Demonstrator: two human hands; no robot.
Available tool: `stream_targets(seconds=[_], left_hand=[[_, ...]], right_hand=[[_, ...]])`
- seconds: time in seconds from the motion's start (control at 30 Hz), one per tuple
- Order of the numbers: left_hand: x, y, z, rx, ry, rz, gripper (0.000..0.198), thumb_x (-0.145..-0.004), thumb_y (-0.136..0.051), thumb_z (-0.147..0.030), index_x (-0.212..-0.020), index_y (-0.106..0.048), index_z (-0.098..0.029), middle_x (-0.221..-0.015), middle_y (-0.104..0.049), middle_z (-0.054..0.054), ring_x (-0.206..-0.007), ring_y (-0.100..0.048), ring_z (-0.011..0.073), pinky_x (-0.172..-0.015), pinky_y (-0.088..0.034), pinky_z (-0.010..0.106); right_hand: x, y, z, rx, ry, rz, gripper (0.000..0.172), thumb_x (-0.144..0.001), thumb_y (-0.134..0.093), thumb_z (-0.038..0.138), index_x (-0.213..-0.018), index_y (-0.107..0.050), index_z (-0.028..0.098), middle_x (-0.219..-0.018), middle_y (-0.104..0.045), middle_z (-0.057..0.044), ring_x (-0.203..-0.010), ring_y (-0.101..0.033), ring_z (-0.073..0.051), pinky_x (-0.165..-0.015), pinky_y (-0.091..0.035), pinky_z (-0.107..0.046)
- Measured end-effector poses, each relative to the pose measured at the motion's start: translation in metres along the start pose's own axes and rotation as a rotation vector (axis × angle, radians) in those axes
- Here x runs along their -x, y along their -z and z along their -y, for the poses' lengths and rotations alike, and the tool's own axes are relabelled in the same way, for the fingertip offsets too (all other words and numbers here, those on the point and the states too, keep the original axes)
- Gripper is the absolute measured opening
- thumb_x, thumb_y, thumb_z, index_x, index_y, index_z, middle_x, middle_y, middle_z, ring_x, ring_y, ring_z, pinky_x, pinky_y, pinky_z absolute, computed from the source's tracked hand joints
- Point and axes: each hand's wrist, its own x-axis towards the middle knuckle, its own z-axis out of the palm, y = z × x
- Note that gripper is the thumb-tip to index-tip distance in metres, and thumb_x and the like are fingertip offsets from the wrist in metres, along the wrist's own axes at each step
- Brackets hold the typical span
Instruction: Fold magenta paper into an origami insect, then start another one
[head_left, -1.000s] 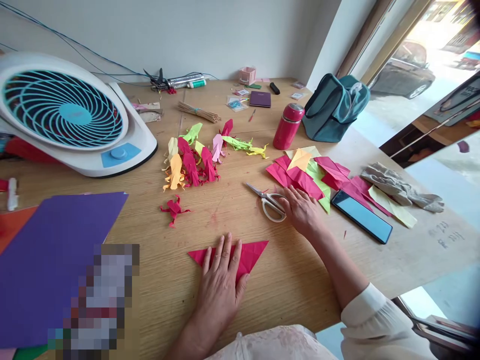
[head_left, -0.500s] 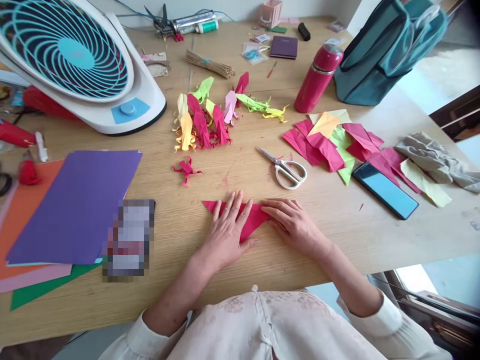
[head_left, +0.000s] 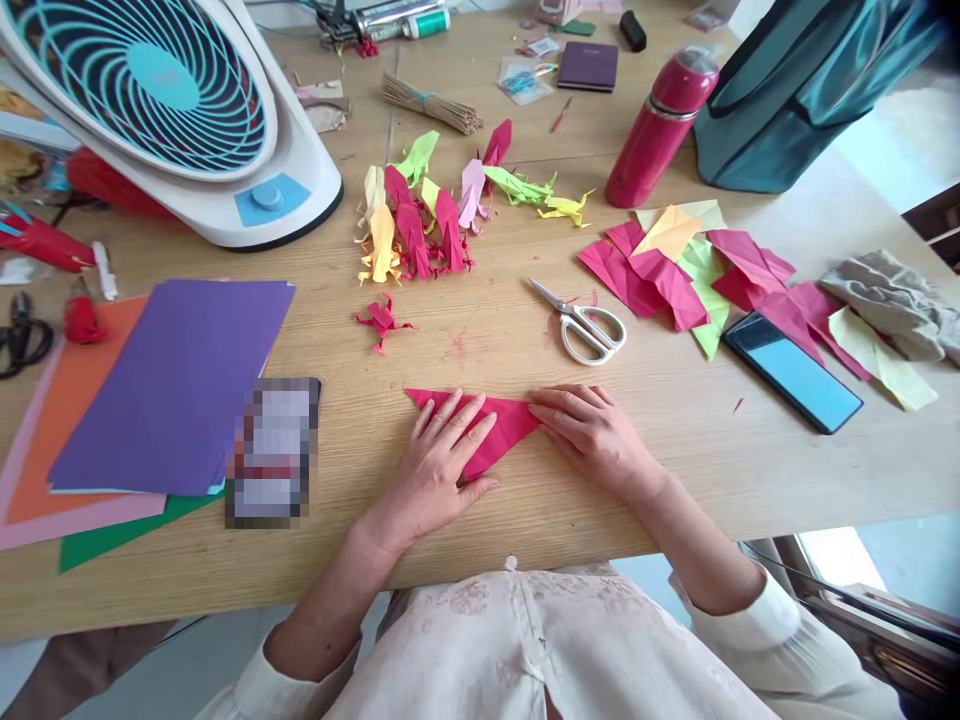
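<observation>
A red paper [head_left: 504, 428], folded into a triangle, lies on the wooden table near its front edge. My left hand [head_left: 435, 465] rests on its left half, fingers spread and flat, thumb at the lower edge. At the right corner, the fingers of my right hand [head_left: 600, 440] are closed together on the paper. Scissors [head_left: 581, 325] with white handles lie just beyond my right hand. A small red folded figure [head_left: 382, 322] sits beyond my left hand, and several coloured folded figures [head_left: 411, 225] stand behind it.
Purple sheets [head_left: 172, 390] and a blurred-out phone [head_left: 274, 455] lie at left, below a fan [head_left: 292, 170]. Creased papers [head_left: 652, 275], another phone [head_left: 795, 370], a grey cloth [head_left: 892, 300], a red bottle [head_left: 660, 130] and a teal bag [head_left: 780, 110] are at right.
The view has shifted a little. My left hand has slid left along the red paper, uncovering more of its middle. My right hand stays at the right corner.
</observation>
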Motion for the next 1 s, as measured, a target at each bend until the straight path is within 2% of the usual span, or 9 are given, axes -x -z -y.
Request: stream_targets(seconds=[0.2, 0.37, 0.53, 0.77, 0.9, 1.0], left_hand=[[0.006, -0.005, -0.004, 0.001, -0.02, -0.012, 0.051, -0.096, -0.051, -0.041, -0.141, -0.051, -0.017, -0.151, -0.047, 0.012, -0.145, -0.033, 0.0291, -0.119, -0.024, 0.054], [0.009, -0.009, -0.004, 0.006, 0.001, 0.014, 0.054, -0.096, -0.05, -0.04, -0.145, -0.046, -0.018, -0.154, -0.042, 0.011, -0.147, -0.03, 0.0286, -0.119, -0.021, 0.053], [0.01, -0.007, -0.006, 0.017, 0.001, 0.041, 0.059, -0.096, -0.05, -0.04, -0.149, -0.04, -0.019, -0.157, -0.038, 0.012, -0.148, -0.026, 0.0283, -0.12, -0.019, 0.053], [0.006, -0.006, -0.01, -0.014, -0.016, 0.064, 0.073, -0.091, -0.053, -0.055, -0.15, -0.037, -0.017, -0.159, -0.033, 0.013, -0.149, -0.022, 0.0319, -0.12, -0.014, 0.055], [0.008, -0.007, -0.012, -0.074, -0.015, 0.1, 0.075, -0.092, -0.051, -0.053, -0.155, -0.027, -0.019, -0.162, -0.027, 0.012, -0.15, -0.017, 0.0312, -0.121, -0.012, 0.054], [0.012, -0.008, -0.017, -0.118, -0.003, 0.118, 0.076, -0.093, -0.049, -0.053, -0.156, -0.023, -0.019, -0.162, -0.025, 0.011, -0.151, -0.015, 0.0305, -0.121, -0.012, 0.053]], right_hand=[[0.005, -0.003, -0.001, 0.043, 0.031, 0.019, 0.035, -0.099, -0.045, 0.018, -0.129, -0.063, 0.023, -0.136, -0.062, -0.009, -0.118, -0.057, -0.027, -0.089, -0.046, -0.043], [0.005, -0.003, 0.0, 0.052, 0.081, 0.054, 0.037, -0.099, -0.043, 0.018, -0.131, -0.062, 0.023, -0.133, -0.063, -0.009, -0.109, -0.058, -0.026, -0.086, -0.045, -0.044], [0.004, -0.003, 0.001, 0.073, 0.07, 0.042, 0.036, -0.1, -0.041, 0.018, -0.127, -0.064, 0.023, -0.13, -0.066, -0.008, -0.103, -0.059, -0.024, -0.085, -0.043, -0.042], [0.002, -0.001, 0.004, 0.065, 0.015, -0.026, 0.03, -0.1, -0.044, 0.019, -0.116, -0.069, 0.022, -0.117, -0.071, -0.007, -0.093, -0.06, -0.022, -0.08, -0.042, -0.039], [0.005, 0.002, 0.006, 0.031, 0.013, -0.007, 0.03, -0.099, -0.047, 0.023, -0.119, -0.069, 0.023, -0.122, -0.069, -0.009, -0.097, -0.061, -0.024, -0.084, -0.043, -0.042], [0.008, 0.003, 0.011, -0.011, 0.052, 0.027, 0.034, -0.099, -0.048, 0.026, -0.13, -0.062, 0.022, -0.134, -0.063, -0.01, -0.115, -0.059, -0.027, -0.093, -0.043, -0.046]])
